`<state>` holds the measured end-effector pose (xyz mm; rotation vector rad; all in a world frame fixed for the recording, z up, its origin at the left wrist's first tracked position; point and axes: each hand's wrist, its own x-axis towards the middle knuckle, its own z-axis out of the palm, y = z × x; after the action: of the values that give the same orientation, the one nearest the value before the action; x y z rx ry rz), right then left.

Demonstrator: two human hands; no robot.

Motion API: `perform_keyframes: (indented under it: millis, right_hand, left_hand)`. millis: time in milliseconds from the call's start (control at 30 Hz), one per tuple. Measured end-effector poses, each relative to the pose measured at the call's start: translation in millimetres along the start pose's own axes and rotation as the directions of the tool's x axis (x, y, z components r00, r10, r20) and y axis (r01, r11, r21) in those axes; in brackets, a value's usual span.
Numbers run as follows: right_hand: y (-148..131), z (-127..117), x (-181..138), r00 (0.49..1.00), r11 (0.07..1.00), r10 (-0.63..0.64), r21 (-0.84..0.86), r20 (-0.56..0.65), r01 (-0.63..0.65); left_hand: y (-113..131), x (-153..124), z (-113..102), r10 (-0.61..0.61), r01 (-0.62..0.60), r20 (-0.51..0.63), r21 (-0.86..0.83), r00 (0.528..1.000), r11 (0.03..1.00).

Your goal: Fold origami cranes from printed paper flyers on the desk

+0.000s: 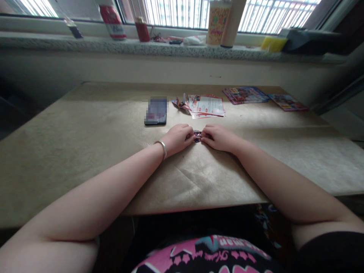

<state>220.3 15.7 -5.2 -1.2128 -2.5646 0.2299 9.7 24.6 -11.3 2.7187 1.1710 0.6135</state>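
Observation:
My left hand (179,137), with a silver bangle on its wrist, and my right hand (219,137) meet at the middle of the table covered in brown paper (85,144). Both hands have their fingers curled and pinched on a small folded piece of coloured printed paper (197,136) that lies low on the table between them. Most of that piece is hidden by my fingertips.
A dark phone (155,111) lies just beyond my left hand. Printed leaflets (206,105) and a small folded paper figure (179,102) sit behind my hands, with two more colourful sheets (246,94) at the far right. The window sill (159,46) holds cups and bottles.

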Motion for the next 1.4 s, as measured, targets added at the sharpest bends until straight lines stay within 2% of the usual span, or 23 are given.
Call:
perform_keyframes:
  millis: [167, 267, 467, 600, 933, 1033, 1233, 1400]
  right_hand:
    - [-2.5, -0.2, -2.1, 0.999, 0.995, -0.039, -0.09, -0.018, 0.037]
    - [-5.4, -1.6, -1.4, 0.999, 0.989, -0.035, -0.14, 0.017, 0.037]
    - [-18.2, -7.7, 5.0, 0.988, 0.969, 0.117, -0.231, 0.103, -0.091]
    - [-21.0, -8.6, 6.6, 0.972, 0.965, 0.191, -0.211, 0.141, -0.159]
    - [-20.8, 1.3, 2.8, 0.967, 0.964, 0.253, -0.086, -0.013, -0.253]
    - [-22.1, 1.2, 4.3, 0.961, 0.959, 0.275, -0.064, -0.013, -0.275]
    - [-21.6, -1.4, 9.3, 0.938, 0.939, 0.344, 0.016, 0.049, -0.345]
    - [-20.9, -1.6, 10.9, 0.926, 0.926, 0.371, 0.047, 0.07, -0.374]
  left_hand:
    - [-0.9, 0.1, -0.1, 0.018, -0.019, 0.023, 0.028, 1.0, 0.999]
    - [-1.3, 0.0, -0.1, 0.02, -0.021, 0.04, 0.026, 0.999, 0.999]
    - [0.6, 0.3, 0.4, -0.032, 0.028, 0.065, 0.066, 0.997, 0.997]
    - [3.4, 0.1, -0.7, -0.088, 0.079, 0.076, 0.114, 0.993, 0.99]
    - [3.1, 0.1, -3.7, -0.123, 0.118, 0.054, 0.089, 0.991, 0.989]
    - [3.4, 0.2, -3.9, -0.122, 0.117, 0.045, 0.105, 0.992, 0.988]
    - [2.3, -3.5, -4.6, -0.082, 0.082, -0.005, 0.119, 0.997, 0.989]
    - [-3.0, -13.3, -8.8, 0.142, -0.137, -0.017, 0.168, 0.99, 0.976]
